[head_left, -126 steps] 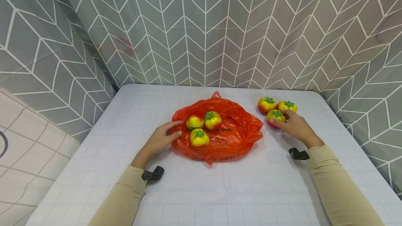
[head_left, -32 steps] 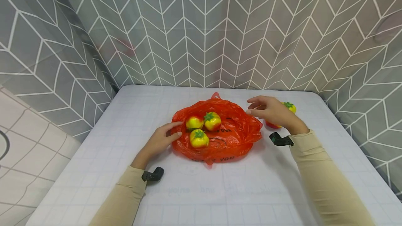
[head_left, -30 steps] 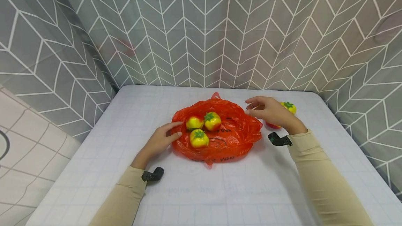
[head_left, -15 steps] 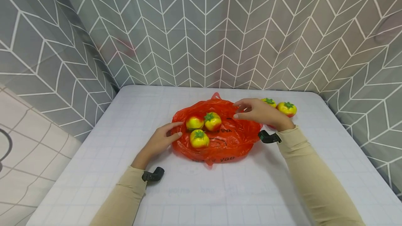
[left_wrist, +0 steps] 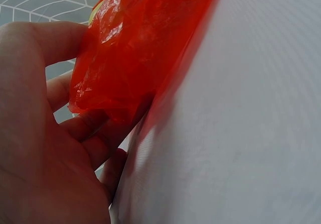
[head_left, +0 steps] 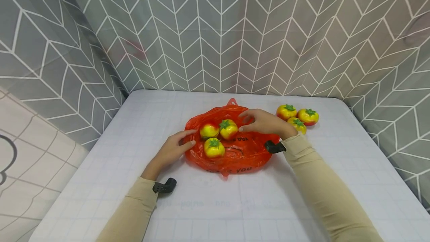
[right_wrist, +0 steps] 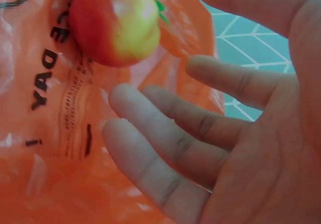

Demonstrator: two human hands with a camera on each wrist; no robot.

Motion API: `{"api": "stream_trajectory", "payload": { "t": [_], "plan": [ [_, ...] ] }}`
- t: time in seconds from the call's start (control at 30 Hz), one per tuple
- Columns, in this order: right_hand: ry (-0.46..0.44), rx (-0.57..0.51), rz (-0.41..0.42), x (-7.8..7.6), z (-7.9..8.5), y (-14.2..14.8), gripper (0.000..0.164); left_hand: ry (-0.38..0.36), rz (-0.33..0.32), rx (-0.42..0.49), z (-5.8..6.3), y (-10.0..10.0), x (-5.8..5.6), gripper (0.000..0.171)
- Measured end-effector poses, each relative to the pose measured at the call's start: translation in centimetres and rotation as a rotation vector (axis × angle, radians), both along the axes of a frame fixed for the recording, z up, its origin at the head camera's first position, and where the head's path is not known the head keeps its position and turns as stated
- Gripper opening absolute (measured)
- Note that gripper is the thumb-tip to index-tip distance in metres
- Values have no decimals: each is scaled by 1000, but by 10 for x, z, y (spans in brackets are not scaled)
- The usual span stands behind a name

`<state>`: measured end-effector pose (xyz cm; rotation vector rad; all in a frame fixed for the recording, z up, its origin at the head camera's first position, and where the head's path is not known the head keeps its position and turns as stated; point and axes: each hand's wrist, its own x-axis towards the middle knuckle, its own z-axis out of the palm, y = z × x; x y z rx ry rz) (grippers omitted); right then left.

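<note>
A red plastic bag point(head_left: 246, 158) lies spread on the white table, with three yellow-and-red toy fruits, green-capped like persimmons, inside: one at the left point(head_left: 209, 130), one at the right point(head_left: 228, 129) and one in front point(head_left: 214, 147). My left hand point(head_left: 172, 146) holds the bag's left side between thumb and fingers; its fingertips are partly hidden behind the plastic in the left wrist view. Over the right half of the bag is my right hand point(head_left: 262, 122), fingers spread and palm bare, close beside the right-hand fruit point(right_wrist: 115, 25).
More toy fruits sit grouped at the table's back right: one behind point(head_left: 286, 112), one farthest right point(head_left: 308, 116) and one in front point(head_left: 297, 125). A grey chevron curtain point(head_left: 215, 33) hangs behind the table point(head_left: 215, 212). Each wrist wears a black camera band.
My right hand has left the fruit it held in the right-hand group and travelled leftward over the bag. My left hand stays at the bag's left side.
</note>
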<state>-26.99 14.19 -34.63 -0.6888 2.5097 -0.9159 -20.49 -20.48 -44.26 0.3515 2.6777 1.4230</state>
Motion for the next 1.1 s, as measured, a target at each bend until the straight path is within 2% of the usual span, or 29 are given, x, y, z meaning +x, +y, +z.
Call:
{"api": "stream_trajectory", "payload": {
  "t": [0.27,0.57,1.1],
  "plan": [
    [4,61,-3,-7,-12,-14,74,14,-15,10,1,0,-1,48],
    [33,64,24,-7,-18,-22,82,29,-22,16,1,0,0,48],
    [60,107,16,-2,-21,-30,60,20,-11,-16,0,0,0,48]
  ]
}}
